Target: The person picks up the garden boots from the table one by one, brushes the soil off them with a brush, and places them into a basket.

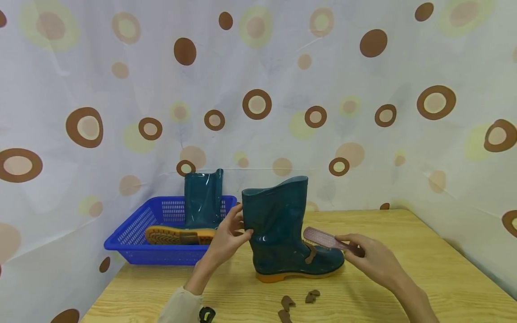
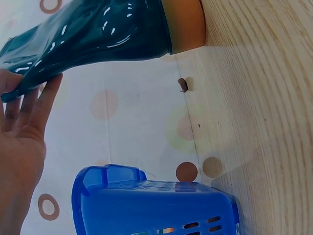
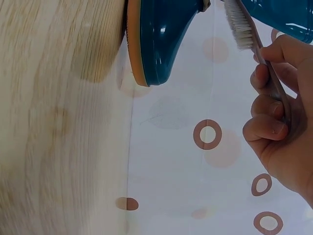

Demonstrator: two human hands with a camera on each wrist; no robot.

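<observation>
A dark teal rubber boot with an orange sole stands upright on the table, toe to the right. My left hand pinches the back of its shaft near the top, also seen in the left wrist view with the shaft between thumb and fingers. My right hand grips the handle of a pinkish brush above the boot's instep. White bristles show in the right wrist view. A brown, mud-like lump clings to the instep, close to the brush.
A blue plastic basket at the left holds another teal boot, and an orange sole faces outward there. Several brown bits lie on the wooden table in front. A dotted curtain hangs behind.
</observation>
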